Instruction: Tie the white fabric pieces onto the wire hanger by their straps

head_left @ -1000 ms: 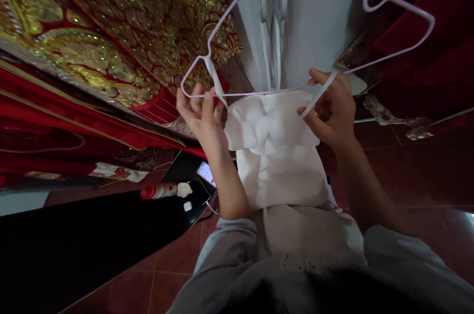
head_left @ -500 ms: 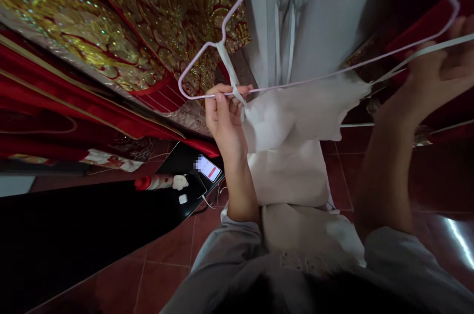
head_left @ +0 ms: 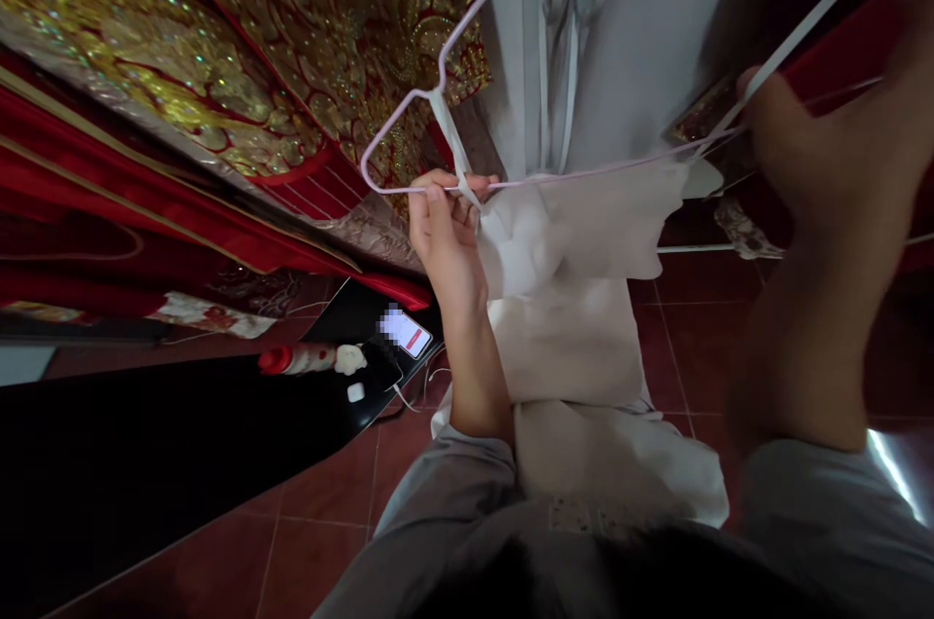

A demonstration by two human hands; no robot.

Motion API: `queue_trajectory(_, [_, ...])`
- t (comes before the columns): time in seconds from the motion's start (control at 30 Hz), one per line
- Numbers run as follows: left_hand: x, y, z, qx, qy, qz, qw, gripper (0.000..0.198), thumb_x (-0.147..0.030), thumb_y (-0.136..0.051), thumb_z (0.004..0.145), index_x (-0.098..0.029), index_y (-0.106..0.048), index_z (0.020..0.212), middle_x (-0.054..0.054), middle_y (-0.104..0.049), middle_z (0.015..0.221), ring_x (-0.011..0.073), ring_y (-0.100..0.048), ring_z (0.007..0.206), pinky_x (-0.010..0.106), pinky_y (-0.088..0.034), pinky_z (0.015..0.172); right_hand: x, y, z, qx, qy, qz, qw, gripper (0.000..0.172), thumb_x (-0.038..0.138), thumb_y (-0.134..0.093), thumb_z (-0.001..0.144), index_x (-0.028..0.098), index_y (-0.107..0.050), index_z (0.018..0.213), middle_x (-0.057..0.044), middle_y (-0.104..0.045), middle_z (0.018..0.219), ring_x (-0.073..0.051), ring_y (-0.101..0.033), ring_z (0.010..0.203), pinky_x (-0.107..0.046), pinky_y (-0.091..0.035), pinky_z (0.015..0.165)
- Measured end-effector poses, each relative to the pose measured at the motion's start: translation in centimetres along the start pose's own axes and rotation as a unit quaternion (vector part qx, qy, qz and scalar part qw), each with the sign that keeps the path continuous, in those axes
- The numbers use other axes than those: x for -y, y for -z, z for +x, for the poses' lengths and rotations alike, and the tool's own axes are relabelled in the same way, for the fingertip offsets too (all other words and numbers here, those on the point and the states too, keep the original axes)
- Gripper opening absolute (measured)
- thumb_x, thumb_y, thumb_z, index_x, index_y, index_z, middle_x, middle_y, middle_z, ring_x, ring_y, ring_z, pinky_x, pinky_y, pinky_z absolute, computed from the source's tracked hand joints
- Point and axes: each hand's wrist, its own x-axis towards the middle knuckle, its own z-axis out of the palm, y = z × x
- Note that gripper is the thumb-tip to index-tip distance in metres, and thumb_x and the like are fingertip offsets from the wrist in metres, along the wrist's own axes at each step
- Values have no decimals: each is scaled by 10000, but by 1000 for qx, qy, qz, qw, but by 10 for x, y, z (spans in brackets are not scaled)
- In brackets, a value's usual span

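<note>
A pale lilac hanger (head_left: 496, 1) is held across the view, its top cut off by the upper edge. My left hand (head_left: 447, 225) is closed around its bottom bar near the left end. From the hanger hangs a white garment (head_left: 576, 230) with thin straps. Its left strap (head_left: 450, 137) is looped over the hanger's left notch and passes by my left fingers. At the right notch, my right hand (head_left: 846, 123), partly blurred, has the taut right strap (head_left: 792, 45) between thumb and fingers. The hanger's right end is hidden behind that hand.
Red and gold sequinned garments (head_left: 292, 45) hang at the left. Pale grey cloth (head_left: 634, 35) hangs ahead. A black table (head_left: 182, 463) holds a lit phone (head_left: 406, 332), a red-capped bottle (head_left: 296, 359) and a small white case (head_left: 355, 392). Red tiles (head_left: 321, 483) cover the floor.
My right hand has moved up and inward to the hanger's right notch, drawing the right strap up more steeply. My left hand keeps its hold on the bar.
</note>
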Motion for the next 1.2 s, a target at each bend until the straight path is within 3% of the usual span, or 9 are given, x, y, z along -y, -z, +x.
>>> queue_trajectory(0.1, [-3, -1, 1, -13, -9, 29, 999, 341, -569, -608, 1020, -246, -527, 947, 17, -720, 866, 192, -752, 885, 333, -576, 924, 19, -17, -18, -6, 130, -89, 987, 591, 338, -751, 870, 292, -616, 1444, -57, -593, 1488, -364, -514, 1430, -562, -364, 1264])
queue_trajectory(0.23, [-3, -4, -2, -13, 1, 36, 999, 325, -543, -598, 1035, -241, -528, 937, 19, -731, 875, 192, -761, 913, 335, -577, 941, 33, -50, -47, 51, 93, -42, 993, 544, 276, -656, 914, 389, -572, 1440, -40, -617, 1496, -352, -515, 1480, -681, -354, 1272])
queue_trajectory(0.37, [3, -5, -6, -6, -4, -2, 1000, 247, -455, -616, 1040, -231, -571, 947, 34, -766, 914, 184, -764, 920, 329, -583, 937, 42, -76, -71, 104, 62, -70, 990, 497, 322, -665, 888, 473, -579, 1353, 1, -706, 1325, -376, -432, 1534, -764, -185, 1318])
queue_trajectory(0.6, [-10, 13, -17, 22, 5, 170, 985, 243, -447, -702, 987, -224, -788, 1029, 56, -797, 1030, 216, -732, 1044, 343, -547, 1006, 43, -80, -78, 88, 35, -86, 992, 400, 409, -602, 944, 508, -552, 1329, 10, -691, 1278, -346, -492, 1439, -724, -240, 1316])
queue_trajectory(0.73, [-42, 17, -15, 69, 18, 215, 974, 254, -436, -715, 979, -225, -820, 884, 52, -763, 915, 206, -671, 878, 316, -549, 831, 44, -80, -77, 85, 30, -93, 992, 395, 441, -607, 940, 501, -570, 1328, 5, -714, 1240, -358, -560, 1309, -764, -256, 1282])
queue_trajectory(0.87, [-71, 9, 5, 82, 46, 134, 987, 265, -459, -645, 1005, -255, -814, 1013, 76, -731, 992, 171, -549, 667, 296, -416, 539, 44, -73, -70, 95, 18, -82, 992, 336, 387, -624, 937, 496, -632, 1255, 17, -741, 1206, -351, -596, 1237, -756, -279, 1264])
queue_trajectory(1.0, [-76, 11, 32, 34, 33, 86, 995, 289, -385, -495, 1071, -313, -768, 1134, 23, -713, 1328, 178, -642, 823, 269, -403, 486, 39, -64, -61, 100, 25, -50, 993, 293, 394, -610, 946, 429, -685, 1227, -12, -754, 1182, -346, -655, 1166, -750, -321, 1235])
queue_trajectory(1.13, [-46, 26, 36, -107, -73, 66, 989, 228, -240, -573, 1040, -323, -720, 1194, -31, -699, 1398, 94, -603, 717, 210, -335, 439, 37, -62, -60, 101, 22, -51, 993, 282, 412, -610, 950, 428, -687, 1221, -7, -766, 1178, -339, -673, 1165, -732, -353, 1219])
queue_trajectory(1.2, [-27, 32, 28, -117, -69, 84, 987, 292, -186, -574, 1043, -346, -695, 1255, -26, -697, 1409, 64, -562, 641, 200, -283, 437, 37, -64, -62, 101, 20, -49, 994, 290, 406, -610, 951, 436, -680, 1231, -1, -764, 1202, -337, -666, 1191, -727, -338, 1229])
